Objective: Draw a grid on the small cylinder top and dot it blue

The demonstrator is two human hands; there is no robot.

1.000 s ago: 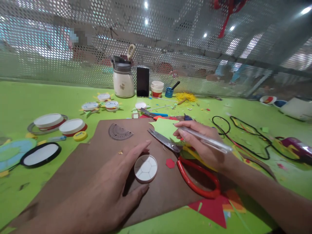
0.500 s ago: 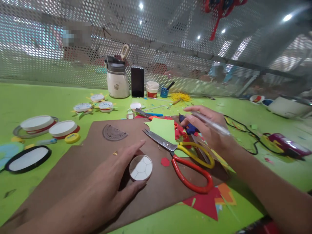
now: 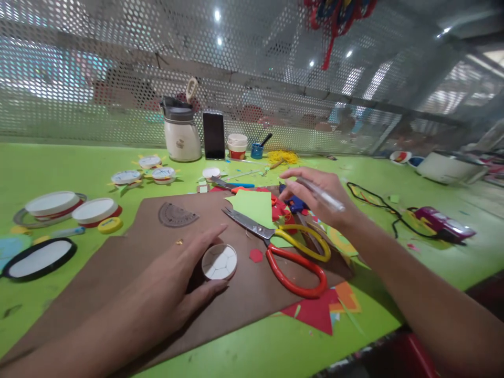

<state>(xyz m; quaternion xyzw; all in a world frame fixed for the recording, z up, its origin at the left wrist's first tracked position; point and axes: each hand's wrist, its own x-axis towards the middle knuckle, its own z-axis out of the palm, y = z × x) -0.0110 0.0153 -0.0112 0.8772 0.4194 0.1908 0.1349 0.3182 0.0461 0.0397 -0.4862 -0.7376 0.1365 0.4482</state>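
Your left hand point(image 3: 179, 294) lies flat on the brown sheet point(image 3: 129, 262), thumb and forefinger cupped loosely around the white disc point(image 3: 219, 261), touching its edge. Your right hand point(image 3: 321, 197) pinches a clear pen point(image 3: 319, 192), raised over the paper scraps point(image 3: 281, 209). Scissors point(image 3: 283, 244) lie between both hands; a red cutout point(image 3: 255, 255) sits just right of the disc.

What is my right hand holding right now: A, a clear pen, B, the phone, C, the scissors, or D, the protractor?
A: the right hand grips a clear pen above the paper scraps, while the red and yellow scissors lie untouched on the brown sheet.
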